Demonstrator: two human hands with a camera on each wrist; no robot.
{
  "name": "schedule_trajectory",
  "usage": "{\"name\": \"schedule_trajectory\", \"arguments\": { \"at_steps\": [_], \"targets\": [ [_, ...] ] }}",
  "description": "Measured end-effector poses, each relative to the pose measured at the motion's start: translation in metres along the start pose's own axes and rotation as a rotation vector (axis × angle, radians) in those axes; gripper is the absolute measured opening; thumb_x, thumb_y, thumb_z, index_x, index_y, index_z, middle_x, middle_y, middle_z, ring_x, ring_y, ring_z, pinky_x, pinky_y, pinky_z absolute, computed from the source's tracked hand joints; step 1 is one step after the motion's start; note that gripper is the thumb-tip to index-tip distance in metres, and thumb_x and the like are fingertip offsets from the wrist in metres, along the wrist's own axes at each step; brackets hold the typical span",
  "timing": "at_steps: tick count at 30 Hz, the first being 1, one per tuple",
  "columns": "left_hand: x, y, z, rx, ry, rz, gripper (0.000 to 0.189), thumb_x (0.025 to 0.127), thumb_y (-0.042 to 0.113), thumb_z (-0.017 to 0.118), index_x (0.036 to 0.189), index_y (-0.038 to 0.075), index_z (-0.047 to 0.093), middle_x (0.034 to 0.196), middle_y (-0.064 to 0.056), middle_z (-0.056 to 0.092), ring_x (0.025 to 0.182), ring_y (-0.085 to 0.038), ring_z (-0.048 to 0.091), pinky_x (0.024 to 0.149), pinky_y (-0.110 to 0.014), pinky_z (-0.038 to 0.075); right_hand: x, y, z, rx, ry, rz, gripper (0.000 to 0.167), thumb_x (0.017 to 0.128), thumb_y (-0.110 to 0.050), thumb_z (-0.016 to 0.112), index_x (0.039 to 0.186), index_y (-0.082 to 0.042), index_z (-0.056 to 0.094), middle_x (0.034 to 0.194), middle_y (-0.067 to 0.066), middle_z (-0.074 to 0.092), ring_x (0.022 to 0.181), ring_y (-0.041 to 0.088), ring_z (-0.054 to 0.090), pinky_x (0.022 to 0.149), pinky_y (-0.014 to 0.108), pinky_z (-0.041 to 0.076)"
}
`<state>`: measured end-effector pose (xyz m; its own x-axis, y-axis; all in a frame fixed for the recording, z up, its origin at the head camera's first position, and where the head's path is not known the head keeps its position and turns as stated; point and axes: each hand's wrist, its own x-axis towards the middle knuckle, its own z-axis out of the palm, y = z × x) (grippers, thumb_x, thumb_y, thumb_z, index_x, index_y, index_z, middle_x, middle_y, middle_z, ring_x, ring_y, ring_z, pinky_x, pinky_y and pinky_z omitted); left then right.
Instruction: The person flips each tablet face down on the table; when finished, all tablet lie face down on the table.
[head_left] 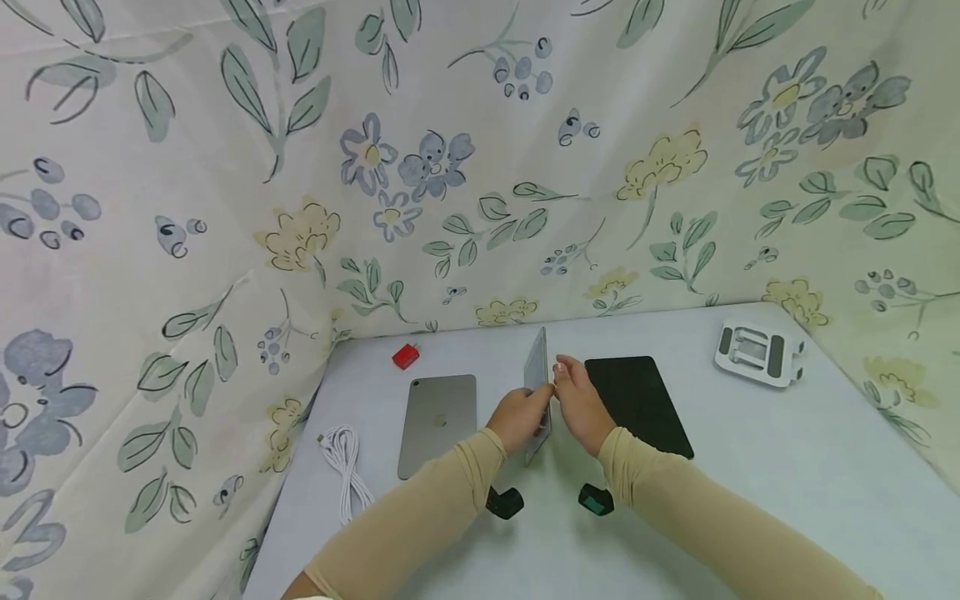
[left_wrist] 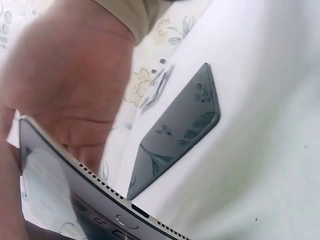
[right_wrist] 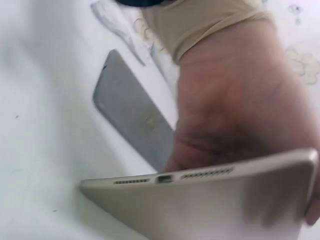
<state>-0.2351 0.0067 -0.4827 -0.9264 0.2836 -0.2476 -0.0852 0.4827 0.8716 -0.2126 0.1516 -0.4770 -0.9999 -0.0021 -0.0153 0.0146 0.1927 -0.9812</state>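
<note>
Above the white table, my left hand (head_left: 521, 417) holds a tablet (head_left: 537, 367) on edge, thumb over its upper edge. Its glossy screen with a round home button faces left in the left wrist view; its plain metal back (right_wrist: 215, 205) faces right in the right wrist view. My right hand (head_left: 581, 404) is beside the back, fingers extended, palm toward the tablet. Whether it touches is unclear. A grey tablet (head_left: 438, 421) lies back-up to the left. On the right lies a black tablet (head_left: 641, 404), screen up, partly behind my right hand.
A red charger plug (head_left: 406, 357) sits at the back left. A coiled white cable (head_left: 345, 467) lies near the left edge. At the far right is a folded white stand (head_left: 759, 354) with dark pads. A floral cloth (head_left: 480, 208) hangs behind the table (head_left: 750, 467).
</note>
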Motion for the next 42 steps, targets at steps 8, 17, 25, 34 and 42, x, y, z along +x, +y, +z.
{"name": "schedule_trajectory", "arguments": {
  "at_steps": [8,17,25,34,42],
  "targets": [
    [-0.006,-0.004,-0.002,-0.122,0.039,0.030,0.069,0.109,0.057,0.040,0.143,0.003,0.064,0.117,-0.008,0.071,0.096,-0.018,0.066,0.087,-0.043,0.056,0.001,0.026,0.005,-0.177,-0.107,0.111,0.067,0.118,-0.044,0.025,0.168,0.001,0.025,0.172,0.022,0.027,0.159,0.040,0.021,0.125,0.060,0.019],
    [-0.011,-0.005,-0.012,-0.190,0.173,0.192,0.060,0.111,0.034,0.051,0.168,0.025,0.036,0.150,-0.011,0.055,0.107,-0.029,0.069,0.085,-0.043,0.059,-0.002,0.036,0.016,-0.157,-0.191,0.089,0.066,0.118,-0.042,0.029,0.166,0.004,0.027,0.171,0.023,0.028,0.158,0.042,0.023,0.124,0.062,0.022],
    [-0.017,-0.015,-0.024,-0.232,0.183,0.218,0.057,0.113,0.026,0.047,0.167,0.014,0.038,0.152,-0.018,0.055,0.122,-0.031,0.064,0.098,-0.050,0.057,-0.003,0.041,0.021,-0.152,-0.214,0.072,0.061,0.119,-0.035,0.032,0.166,0.004,0.028,0.169,0.023,0.033,0.155,0.041,0.030,0.122,0.062,0.027],
    [-0.017,-0.022,-0.031,-0.184,0.258,0.196,0.058,0.109,0.016,0.049,0.164,0.004,0.040,0.154,-0.020,0.042,0.112,-0.024,0.060,0.087,-0.038,0.057,-0.006,0.040,0.021,-0.185,-0.227,0.070,0.063,0.119,-0.039,0.030,0.165,0.005,0.031,0.168,0.023,0.035,0.156,0.041,0.029,0.123,0.061,0.025],
    [-0.014,-0.035,-0.033,-0.164,0.274,0.213,0.057,0.102,0.000,0.045,0.158,-0.007,0.043,0.137,-0.029,0.050,0.103,-0.032,0.071,0.079,-0.041,0.063,-0.008,0.045,0.021,-0.258,-0.216,0.072,0.064,0.118,-0.043,0.030,0.164,0.001,0.036,0.169,0.022,0.034,0.157,0.040,0.028,0.124,0.059,0.024]
  ]
}}
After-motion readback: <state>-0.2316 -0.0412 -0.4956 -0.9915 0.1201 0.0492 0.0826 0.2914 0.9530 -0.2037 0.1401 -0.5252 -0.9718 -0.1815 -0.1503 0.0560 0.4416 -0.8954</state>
